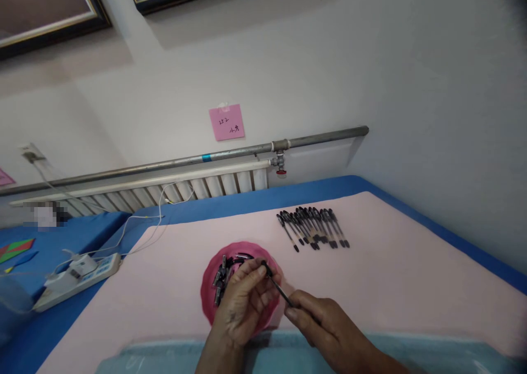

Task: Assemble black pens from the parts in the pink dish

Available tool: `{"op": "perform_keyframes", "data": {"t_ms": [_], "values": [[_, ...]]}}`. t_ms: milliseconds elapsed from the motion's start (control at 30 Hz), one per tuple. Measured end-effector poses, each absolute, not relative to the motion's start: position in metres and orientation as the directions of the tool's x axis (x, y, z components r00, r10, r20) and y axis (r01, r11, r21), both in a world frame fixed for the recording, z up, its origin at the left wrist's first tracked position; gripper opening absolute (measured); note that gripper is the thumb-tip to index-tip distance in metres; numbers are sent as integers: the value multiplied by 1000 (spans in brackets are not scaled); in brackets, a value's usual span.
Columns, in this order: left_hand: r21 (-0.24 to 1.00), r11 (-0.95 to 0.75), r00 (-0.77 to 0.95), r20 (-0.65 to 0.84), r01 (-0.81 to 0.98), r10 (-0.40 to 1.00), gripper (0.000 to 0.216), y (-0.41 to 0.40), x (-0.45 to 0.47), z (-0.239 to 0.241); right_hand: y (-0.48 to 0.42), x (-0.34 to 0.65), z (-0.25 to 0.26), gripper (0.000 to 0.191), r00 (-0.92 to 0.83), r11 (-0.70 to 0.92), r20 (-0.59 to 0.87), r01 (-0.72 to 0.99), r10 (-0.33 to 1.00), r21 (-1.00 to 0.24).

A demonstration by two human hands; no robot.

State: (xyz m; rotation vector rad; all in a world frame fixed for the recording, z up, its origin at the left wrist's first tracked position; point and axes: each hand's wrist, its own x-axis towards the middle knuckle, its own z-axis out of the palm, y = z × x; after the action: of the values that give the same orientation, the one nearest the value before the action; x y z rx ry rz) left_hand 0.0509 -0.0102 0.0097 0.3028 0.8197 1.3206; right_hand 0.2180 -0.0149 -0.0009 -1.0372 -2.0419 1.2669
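Hands meeting over pink dish (214,269): right hand (329,330) gripping pen (280,290), left hand (245,302) pinching cap (263,264) onto tip. Loose caps sitting in dish, finished pens (315,228) lying in row far right on surface (391,286).

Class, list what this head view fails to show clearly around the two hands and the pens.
- Pen: its rear end is hidden inside the right hand; its tip is covered by the left hand.
- Pink dish: the near part and some contents are hidden behind the left hand.
- Pink note: writing too small to read.
- Object at the far left: blurred out.
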Motion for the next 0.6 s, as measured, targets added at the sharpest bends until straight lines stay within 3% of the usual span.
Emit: {"op": "perform_keyframes", "data": {"t_ms": [300, 600], "values": [[633, 230, 7, -335, -739, 942, 20, -9, 49, 11, -15, 217, 0, 30, -555, 254, 30, 332, 831, -909], [726, 216, -17, -299, -653, 954, 24, -12, 57, 11, -14, 215, 1, 27, -538, 265, 32, 361, 842, -894]]}}
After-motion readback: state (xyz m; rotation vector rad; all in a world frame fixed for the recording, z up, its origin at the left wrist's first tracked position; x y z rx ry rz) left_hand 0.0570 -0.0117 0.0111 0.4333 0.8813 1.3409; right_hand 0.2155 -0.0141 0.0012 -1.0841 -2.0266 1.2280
